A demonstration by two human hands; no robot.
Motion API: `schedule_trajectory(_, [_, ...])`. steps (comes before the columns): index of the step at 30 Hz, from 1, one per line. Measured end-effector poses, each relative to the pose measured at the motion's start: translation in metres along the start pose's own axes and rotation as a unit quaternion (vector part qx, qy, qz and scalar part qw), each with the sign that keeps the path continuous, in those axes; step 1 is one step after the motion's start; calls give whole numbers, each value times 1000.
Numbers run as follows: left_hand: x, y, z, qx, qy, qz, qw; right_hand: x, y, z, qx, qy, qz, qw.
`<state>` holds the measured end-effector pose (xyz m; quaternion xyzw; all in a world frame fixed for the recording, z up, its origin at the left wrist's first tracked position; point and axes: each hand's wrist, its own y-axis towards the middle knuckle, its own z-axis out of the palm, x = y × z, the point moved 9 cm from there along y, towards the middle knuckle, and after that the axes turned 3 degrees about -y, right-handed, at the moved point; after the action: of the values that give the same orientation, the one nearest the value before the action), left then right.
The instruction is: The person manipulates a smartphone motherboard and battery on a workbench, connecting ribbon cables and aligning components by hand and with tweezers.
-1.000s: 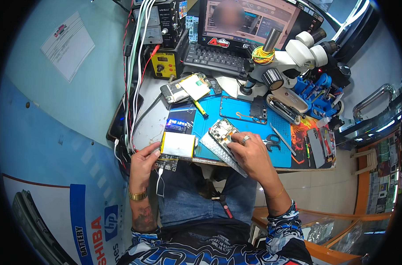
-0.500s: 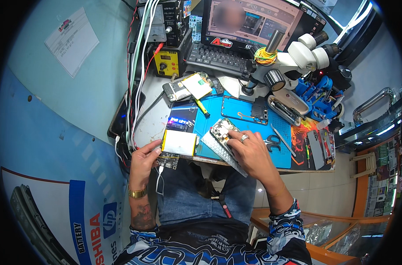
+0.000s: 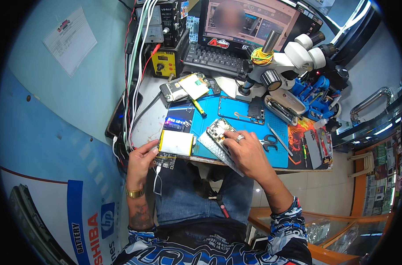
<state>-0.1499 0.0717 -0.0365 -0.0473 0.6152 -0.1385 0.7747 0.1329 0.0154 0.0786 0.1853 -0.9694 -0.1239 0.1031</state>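
My left hand pinches the left edge of a black circuit board with a white cable plugged in, beside a white, yellow-edged battery. Just behind the battery, a small display glows blue and red. My right hand is curled over an opened phone, fingers closed on it near its exposed board; my thumb is partly hidden. The phone lies on bubble wrap at the front of the blue mat. An empty phone frame lies behind it.
Behind are another opened phone, a yellow-handled tool, a power supply, yellow station, keyboard, monitor and microscope. Scissors, tweezers and blue organizer stand or lie rightward; cables hang left.
The whole view has shifted slightly. Both my hands stay in nearly the same places, the left at the board's edge and the right on the opened phone.
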Motion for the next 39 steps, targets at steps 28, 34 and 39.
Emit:
schedule_trajectory(28, [-6, -2, 3, 16, -3, 5, 1000, -34, 26, 2, -51, 22, -45, 997])
schedule_trajectory(34, [1, -2, -4, 9, -10, 8, 1000, -25, 30, 4, -25, -7, -76, 997])
schedule_trajectory(39, [0, -3, -6, 0, 24, 0, 1000, -17, 29, 9, 10, -58, -79, 995])
